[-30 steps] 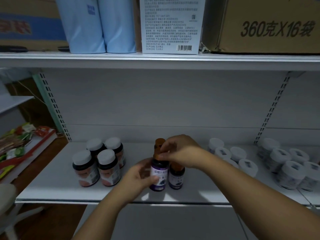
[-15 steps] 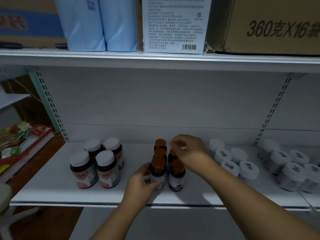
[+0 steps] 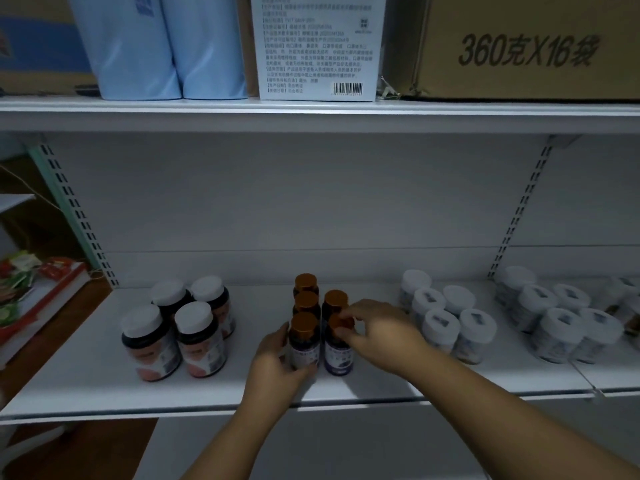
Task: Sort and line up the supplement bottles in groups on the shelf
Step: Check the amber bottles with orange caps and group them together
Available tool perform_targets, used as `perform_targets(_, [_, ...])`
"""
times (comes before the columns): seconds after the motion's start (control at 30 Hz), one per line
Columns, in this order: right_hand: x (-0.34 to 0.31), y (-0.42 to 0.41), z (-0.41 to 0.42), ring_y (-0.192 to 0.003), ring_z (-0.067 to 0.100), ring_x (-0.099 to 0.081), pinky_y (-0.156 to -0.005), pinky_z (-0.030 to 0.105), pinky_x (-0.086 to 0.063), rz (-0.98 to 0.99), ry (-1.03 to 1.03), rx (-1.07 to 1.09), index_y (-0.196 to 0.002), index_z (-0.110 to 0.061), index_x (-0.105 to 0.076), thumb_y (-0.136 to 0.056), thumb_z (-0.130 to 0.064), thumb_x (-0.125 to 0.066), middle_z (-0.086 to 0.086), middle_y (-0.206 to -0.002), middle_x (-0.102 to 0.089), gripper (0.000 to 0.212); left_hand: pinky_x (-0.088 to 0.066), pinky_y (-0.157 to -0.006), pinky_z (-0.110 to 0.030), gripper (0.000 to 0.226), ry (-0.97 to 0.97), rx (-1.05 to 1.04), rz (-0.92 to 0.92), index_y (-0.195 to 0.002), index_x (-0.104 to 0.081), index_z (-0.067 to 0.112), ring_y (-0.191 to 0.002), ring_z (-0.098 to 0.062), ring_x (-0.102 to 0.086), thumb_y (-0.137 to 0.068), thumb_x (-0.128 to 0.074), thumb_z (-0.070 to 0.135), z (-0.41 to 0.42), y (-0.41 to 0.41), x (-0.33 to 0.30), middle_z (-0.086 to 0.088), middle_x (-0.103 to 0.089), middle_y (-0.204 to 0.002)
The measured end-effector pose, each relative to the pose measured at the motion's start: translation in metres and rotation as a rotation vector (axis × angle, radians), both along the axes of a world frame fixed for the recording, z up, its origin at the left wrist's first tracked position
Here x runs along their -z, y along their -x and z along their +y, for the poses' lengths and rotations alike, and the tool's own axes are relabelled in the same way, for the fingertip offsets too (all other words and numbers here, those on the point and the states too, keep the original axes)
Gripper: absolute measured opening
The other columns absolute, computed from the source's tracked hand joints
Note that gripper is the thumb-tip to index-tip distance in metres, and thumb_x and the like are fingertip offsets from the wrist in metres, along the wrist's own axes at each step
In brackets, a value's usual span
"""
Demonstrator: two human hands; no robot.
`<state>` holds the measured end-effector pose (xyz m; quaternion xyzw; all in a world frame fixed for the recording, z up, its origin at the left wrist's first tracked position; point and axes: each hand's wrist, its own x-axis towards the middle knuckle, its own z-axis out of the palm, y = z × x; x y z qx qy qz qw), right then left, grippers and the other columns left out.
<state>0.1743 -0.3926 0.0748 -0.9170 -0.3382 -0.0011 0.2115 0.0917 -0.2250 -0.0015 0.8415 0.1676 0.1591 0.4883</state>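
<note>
Five orange-capped bottles (image 3: 304, 327) stand upright, caps up, near the front edge of the shelf (image 3: 86, 382), midway along it. Left hand (image 3: 277, 362) wraps the front-left bottle; right hand (image 3: 377, 329) pinches the front-right cap. Their purple labels are unreadable. The carton (image 3: 530, 46) above reads "360克X16袋".

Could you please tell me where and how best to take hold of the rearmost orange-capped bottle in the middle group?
Probably by the orange cap of the rearmost bottle, from above: it stands upright, and its body is hidden behind the bottle in front.
</note>
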Motion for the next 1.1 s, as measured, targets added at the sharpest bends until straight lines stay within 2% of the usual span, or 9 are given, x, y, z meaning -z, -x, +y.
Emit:
perform_targets(0.1, [0.005,0.002,0.000,-0.108,0.019,-0.057,-0.088,0.029,-0.046,-0.004,-0.020,0.008,-0.122,-0.026,-0.059,-0.088,-0.042,-0.059,0.000,-0.119,-0.063,0.038,-0.044,-0.098,-0.035,0.092,-0.085,-0.078,-0.023,-0.145,-0.028,0.026,-0.122,-0.018,-0.042,-0.070,-0.081,0.027,-0.001,0.015,-0.020,0.001,-0.038,-0.133])
perform_targets(0.17, [0.010,0.002,0.000,-0.104,0.019,-0.059,-0.086,0.028,-0.047,0.001,-0.075,0.010,-0.117,-0.025,-0.063,-0.086,-0.039,-0.062,-0.001,-0.114,-0.066,0.034,-0.042,-0.086,-0.020,0.072,-0.121,-0.144,-0.165,-0.137,-0.041,0.027,-0.107,-0.008,-0.047,-0.075,-0.077,0.021,-0.004,0.026,-0.038,0.006,-0.042,-0.121])
perform_targets(0.27, [0.011,-0.003,-0.007,-0.092,0.014,-0.063,-0.080,0.027,-0.050,0.090,-0.228,0.069,-0.100,-0.025,-0.070,-0.082,-0.035,-0.068,-0.005,-0.100,-0.070,0.020,-0.039,-0.071,-0.005,0.039,-0.155,-0.099,-0.323,-0.104,-0.059,0.036,-0.088,0.004,-0.052,-0.078,-0.072,0.009,-0.015,0.040,-0.067,0.012,-0.054,-0.099])
perform_targets(0.37, [-0.007,-0.004,-0.020,-0.080,0.005,-0.066,-0.072,0.018,-0.051,0.265,-0.574,0.144,-0.085,-0.022,-0.069,-0.079,-0.025,-0.075,-0.010,-0.085,-0.071,0.008,-0.042,-0.070,-0.005,0.030,-0.035,-0.005,-0.261,-0.088,-0.064,0.036,-0.085,0.003,-0.056,-0.080,-0.071,0.008,-0.024,0.044,-0.079,0.013,-0.060,-0.094])
perform_targets(0.47, [-0.031,0.006,-0.031,-0.076,0.008,-0.068,-0.069,0.022,-0.054,0.558,-0.901,0.094,-0.085,-0.012,-0.070,-0.078,-0.012,-0.074,-0.003,-0.079,-0.073,0.007,-0.049,-0.077,-0.010,0.021,0.298,0.082,-0.046,-0.102,-0.066,0.027,-0.099,-0.006,-0.061,-0.083,-0.068,0.018,-0.035,0.043,-0.080,0.004,-0.065,-0.109])
perform_targets(0.53, [-0.040,0.016,-0.036,-0.073,0.010,-0.067,-0.066,0.027,-0.056,0.728,-0.989,0.038,-0.085,-0.010,-0.069,-0.082,-0.010,-0.068,-0.003,-0.076,-0.072,0.004,-0.051,-0.092,-0.031,0.037,0.723,0.232,0.092,-0.117,-0.062,0.016,-0.109,-0.021,-0.062,-0.083,-0.062,0.029,-0.042,0.043,-0.081,-0.007,-0.067,-0.117])
perform_targets(0.63, [-0.046,0.030,-0.041,-0.070,0.008,-0.066,-0.058,0.024,-0.053,0.835,-1.077,-0.021,-0.085,-0.009,-0.069,-0.073,-0.019,-0.067,0.000,-0.076,-0.071,0.015,-0.051,-0.089,-0.045,0.056,1.136,0.461,0.213,-0.124,-0.058,0.006,-0.107,-0.038,-0.062,-0.078,-0.069,0.036,-0.052,0.049,-0.089,-0.024,-0.061,-0.123])
perform_targets(0.8, [-0.045,0.038,-0.054,-0.067,0.007,-0.063,-0.053,0.021,-0.049,0.841,-1.122,-0.008,-0.079,-0.017,-0.069,-0.070,-0.028,-0.073,-0.002,-0.074,-0.068,0.014,-0.059,-0.067,-0.038,0.076,1.173,0.614,0.207,-0.110,-0.068,0.003,-0.083,-0.036,-0.069,-0.047,-0.091,0.039,-0.059,0.051,-0.097,-0.031,-0.065,-0.106])
perform_targets(1.1, [-0.046,0.040,-0.062,-0.065,0.007,-0.062,-0.053,0.021,-0.050,0.848,-1.137,0.005,-0.075,-0.019,-0.069,-0.067,-0.029,-0.067,-0.003,-0.073,-0.068,0.013,-0.058,-0.062,-0.035,0.071,1.207,0.607,0.212,-0.111,-0.067,0.001,-0.079,-0.035,-0.069,-0.054,-0.089,0.036,-0.066,0.052,-0.100,-0.031,-0.064,-0.104])
